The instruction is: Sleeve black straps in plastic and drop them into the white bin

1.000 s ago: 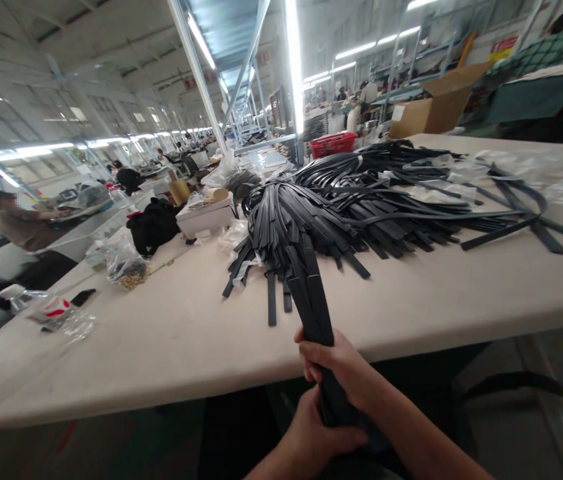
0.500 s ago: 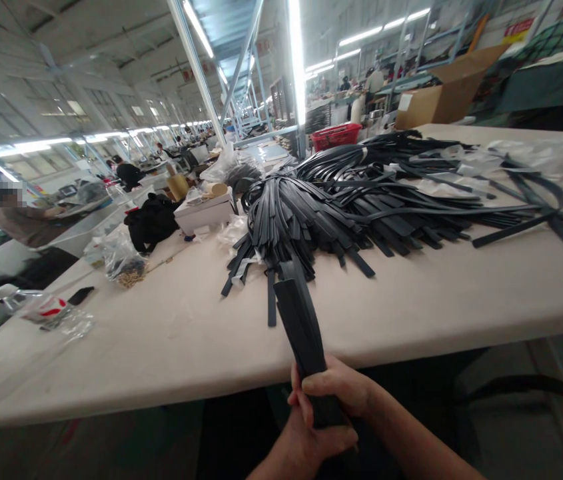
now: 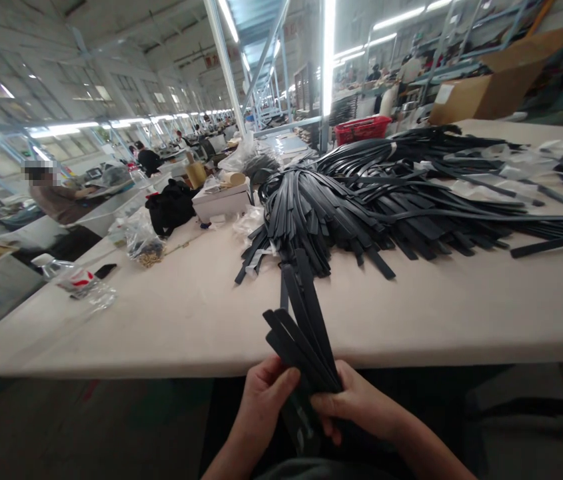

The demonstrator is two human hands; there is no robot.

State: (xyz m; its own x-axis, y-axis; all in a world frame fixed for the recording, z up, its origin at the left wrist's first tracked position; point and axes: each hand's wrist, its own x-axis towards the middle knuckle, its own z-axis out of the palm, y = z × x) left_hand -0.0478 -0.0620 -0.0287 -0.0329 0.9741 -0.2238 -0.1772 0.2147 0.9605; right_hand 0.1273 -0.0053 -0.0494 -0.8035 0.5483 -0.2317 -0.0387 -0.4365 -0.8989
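Our left hand [image 3: 264,400] and right hand [image 3: 356,403] pinch a fanned bundle of black straps [image 3: 301,333] at the table's [image 3: 161,320] near edge

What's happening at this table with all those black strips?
A person holds a small bunch of black straps in both hands at the near edge of a long table. The left hand and right hand grip the lower ends, and the upper ends fan out. A big pile of the same straps lies on the table behind.
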